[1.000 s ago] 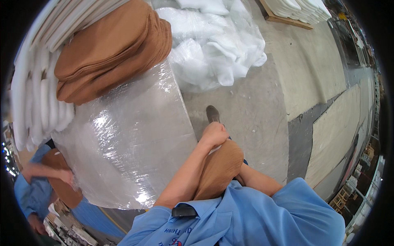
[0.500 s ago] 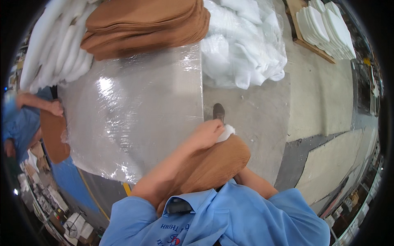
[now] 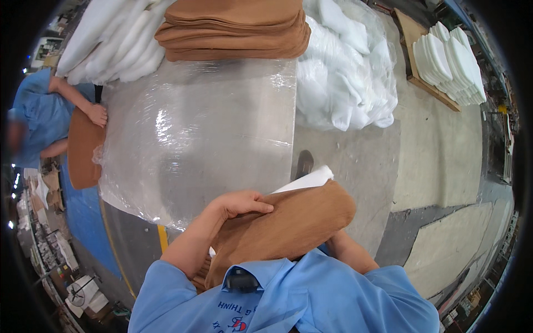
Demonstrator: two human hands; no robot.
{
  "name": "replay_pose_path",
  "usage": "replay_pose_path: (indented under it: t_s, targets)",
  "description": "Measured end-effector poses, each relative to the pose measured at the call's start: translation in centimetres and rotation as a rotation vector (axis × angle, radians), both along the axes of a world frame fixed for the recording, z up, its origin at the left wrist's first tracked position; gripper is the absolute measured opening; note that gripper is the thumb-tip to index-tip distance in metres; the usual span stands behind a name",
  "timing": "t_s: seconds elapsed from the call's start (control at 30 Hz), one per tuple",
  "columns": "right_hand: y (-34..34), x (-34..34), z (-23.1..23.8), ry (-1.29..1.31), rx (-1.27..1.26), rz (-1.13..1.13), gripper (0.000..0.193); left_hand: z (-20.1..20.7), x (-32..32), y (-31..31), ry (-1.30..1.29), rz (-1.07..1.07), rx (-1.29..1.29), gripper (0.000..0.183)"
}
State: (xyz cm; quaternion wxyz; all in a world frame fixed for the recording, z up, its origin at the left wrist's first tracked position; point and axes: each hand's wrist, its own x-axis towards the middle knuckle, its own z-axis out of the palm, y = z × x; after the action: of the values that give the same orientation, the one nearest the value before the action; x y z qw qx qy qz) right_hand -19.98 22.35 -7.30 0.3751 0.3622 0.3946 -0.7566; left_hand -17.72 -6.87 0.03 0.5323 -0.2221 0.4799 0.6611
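In the head view, the person's left hand (image 3: 239, 204) is closed on the upper edge of a brown sheet (image 3: 300, 219), thumb flat on its face and fingers tucked out of sight behind. The sheet slants in front of the person's blue shirt (image 3: 283, 302), its rounded end toward the right, and a white layer (image 3: 311, 180) juts past its far edge. The right forearm (image 3: 351, 251) passes beneath the sheet, which hides the right hand (so whether that one grips anything cannot be told).

The step in hand appears to be handling the brown sheet and the white layer together, clear of the film-covered bench (image 3: 205, 133). The next move seems to call for a firm pinch at the edge and support from below, since the sheet looks soft enough to sag.

At the bench's far side lies a stack of brown sheets (image 3: 233, 30), between white padding (image 3: 119, 44) and a film-wrapped white bundle (image 3: 344, 77). On the left, a co-worker's hand (image 3: 97, 115) rests on another brown piece (image 3: 83, 152).
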Motion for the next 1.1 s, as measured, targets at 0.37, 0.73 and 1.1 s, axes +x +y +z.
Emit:
replay_pose_path:
  t_s: [0.37,0.73,1.1]
  targets:
    - [0.0,1.3,-0.4,0.017,-0.012,-0.028,0.036,4.7,0.8,5.6,0.549,0.327,-0.487,0.016]
    - [0.1,2.0,-0.3,0.015,-0.054,-0.009,0.040,4.1,-0.3,4.1,0.345,0.202,-0.287,0.030]
    - [0.1,2.9,-0.2,0.026,-0.094,-0.020,0.043,7.4,-1.3,6.7,0.692,-0.224,-0.759,0.044]
